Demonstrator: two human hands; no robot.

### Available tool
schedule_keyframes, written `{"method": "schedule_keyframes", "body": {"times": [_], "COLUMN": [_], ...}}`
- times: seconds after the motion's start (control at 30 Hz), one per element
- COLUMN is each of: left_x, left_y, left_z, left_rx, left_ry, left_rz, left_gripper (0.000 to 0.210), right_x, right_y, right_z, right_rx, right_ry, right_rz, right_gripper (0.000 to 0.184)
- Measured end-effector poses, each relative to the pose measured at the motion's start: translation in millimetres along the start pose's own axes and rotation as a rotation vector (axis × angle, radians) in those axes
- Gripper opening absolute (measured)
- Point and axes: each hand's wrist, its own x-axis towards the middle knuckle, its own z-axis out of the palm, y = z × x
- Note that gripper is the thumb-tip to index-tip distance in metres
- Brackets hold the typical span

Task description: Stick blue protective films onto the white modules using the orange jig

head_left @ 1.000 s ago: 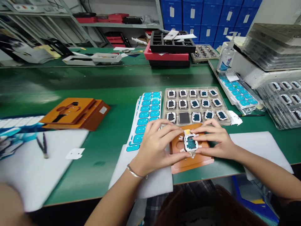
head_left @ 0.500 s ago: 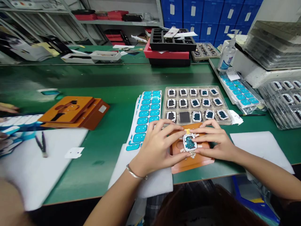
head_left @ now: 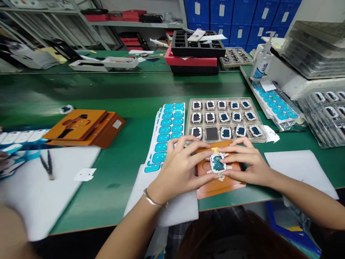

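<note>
A small white-framed square part (head_left: 218, 163) with a teal centre lies over an orange fixture block (head_left: 207, 187). From the left side, my left hand (head_left: 185, 163) grips its edges with thumb and fingertips. My right hand (head_left: 246, 162) holds it from the other side, a finger reaching onto the teal face. Beyond my hands, a clear plastic tray (head_left: 260, 118) carries similar framed parts in its pockets; one front pocket shows a plain dark square. Sheets of blue rounded stickers (head_left: 163, 137) lie beside my left hand.
White foam sheets (head_left: 178, 208) flank the fixture. Another orange fixture (head_left: 81, 127) stands left, near tweezers (head_left: 49, 166) and a co-worker's partly visible hand (head_left: 3, 155). Stacked plastic trays (head_left: 320, 124) and a pump bottle (head_left: 261, 63) are at right; black and red trays (head_left: 192, 61) stand behind.
At far left, a white-framed part on the green surface has shifted right, towards the other orange fixture. A co-worker's hand there has mostly left view. My hands stay nearly still on the part.
</note>
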Motion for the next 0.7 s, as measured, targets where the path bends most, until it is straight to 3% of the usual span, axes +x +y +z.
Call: {"method": "schedule_keyframes", "body": {"times": [0.2,0.4,0.57,0.7], "left_x": [1,2,2,4], "left_y": [2,6,7,6], "left_z": [0.0,10.2,12.2,7.7], "left_rx": [-0.012,-0.214,-0.255,-0.290], "left_ry": [-0.106,0.034,0.052,0.119], "left_rz": [-0.088,-0.054,-0.077,-0.124], "left_gripper": [0.048,0.038,0.062,0.041], "right_x": [-2,0,0,-1], "right_y": [2,3,6,7], "right_z": [-1,0,0,1], "right_rx": [-0.085,-0.049,0.001,0.168], "right_ry": [-0.063,-0.033,0.029,0.095], "right_rz": [-0.023,0.007,0.039,0.037], "right_gripper": [0.012,0.029,0.042,0.042]}}
